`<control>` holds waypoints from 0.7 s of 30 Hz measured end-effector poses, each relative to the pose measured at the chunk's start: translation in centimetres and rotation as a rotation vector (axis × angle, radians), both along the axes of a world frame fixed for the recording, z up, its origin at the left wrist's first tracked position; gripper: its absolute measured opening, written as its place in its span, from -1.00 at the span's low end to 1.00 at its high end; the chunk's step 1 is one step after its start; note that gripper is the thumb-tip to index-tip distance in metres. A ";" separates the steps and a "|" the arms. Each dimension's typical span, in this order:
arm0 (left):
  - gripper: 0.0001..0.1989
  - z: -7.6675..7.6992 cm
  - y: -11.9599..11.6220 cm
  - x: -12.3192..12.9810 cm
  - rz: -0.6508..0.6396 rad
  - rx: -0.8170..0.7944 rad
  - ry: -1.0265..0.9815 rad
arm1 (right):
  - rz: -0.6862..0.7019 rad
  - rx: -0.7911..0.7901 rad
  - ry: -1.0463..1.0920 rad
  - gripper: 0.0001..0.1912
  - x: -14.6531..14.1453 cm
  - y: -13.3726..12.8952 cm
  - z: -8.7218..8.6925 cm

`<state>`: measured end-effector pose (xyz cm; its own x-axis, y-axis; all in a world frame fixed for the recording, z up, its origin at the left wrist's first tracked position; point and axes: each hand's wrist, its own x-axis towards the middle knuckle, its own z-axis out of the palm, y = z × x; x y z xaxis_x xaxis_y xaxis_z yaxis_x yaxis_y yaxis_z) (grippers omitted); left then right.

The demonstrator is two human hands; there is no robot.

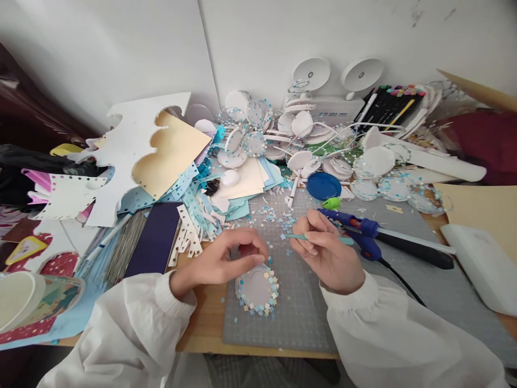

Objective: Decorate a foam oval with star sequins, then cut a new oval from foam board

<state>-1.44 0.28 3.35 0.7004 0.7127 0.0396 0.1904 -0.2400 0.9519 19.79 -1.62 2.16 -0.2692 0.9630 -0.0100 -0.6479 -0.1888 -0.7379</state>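
On the grey cutting mat (pixel 299 318) lies a round white disc (pixel 257 291), its rim lined with small blue, white and cream flower-shaped pieces. My left hand (pixel 226 256) is over the disc's upper edge, thumb and index tips brought together in a pinch; whatever is between them is too small to make out. A slim teal pair of tweezers (pixel 299 236) is gripped in my right hand (pixel 327 250), its tip pointing left at loose blue flower pieces (pixel 283 223) scattered on the mat.
A blue glue gun (pixel 363 229) with its cord lies right of my right hand. Behind are a blue lid (pixel 323 186) and heaped white discs (pixel 254 129). Paper sheets (pixel 173 156) and a dark purple box (pixel 153 237) lie left, near a white tub (pixel 20 302).
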 end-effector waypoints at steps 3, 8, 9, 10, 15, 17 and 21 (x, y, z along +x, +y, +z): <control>-0.84 0.1 0.3 -0.5 -0.111 -0.016 0.064 | -0.009 -0.030 0.016 -0.71 0.0 0.0 0.1; -0.83 -0.2 0.3 -0.2 -0.181 -0.099 0.119 | -0.030 -0.044 0.006 -0.69 0.0 0.0 0.1; -0.81 -0.3 0.3 -0.1 -0.163 -0.124 0.121 | -0.037 -0.043 0.000 -0.69 0.0 0.0 0.1; -0.80 -0.3 0.3 0.0 -0.131 -0.157 0.113 | -0.044 -0.040 -0.010 -0.68 0.0 0.0 0.1; -0.74 -0.6 0.5 0.2 0.023 -0.356 -0.006 | -0.070 -0.014 -0.074 -0.66 0.0 0.1 0.0; -0.73 -0.7 0.5 0.3 0.022 -0.405 -0.007 | -0.081 -0.010 -0.093 -0.65 0.0 0.1 0.1; -0.72 -1.1 0.3 0.4 -0.021 -0.448 0.008 | -0.094 -0.010 -0.085 -0.66 0.0 0.1 0.0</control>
<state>-1.00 0.56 2.21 0.7140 0.6438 -0.2751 0.1978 0.1913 0.9614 19.79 -1.51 2.20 -0.1756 0.9837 -0.0382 -0.5983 -0.1374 -0.7894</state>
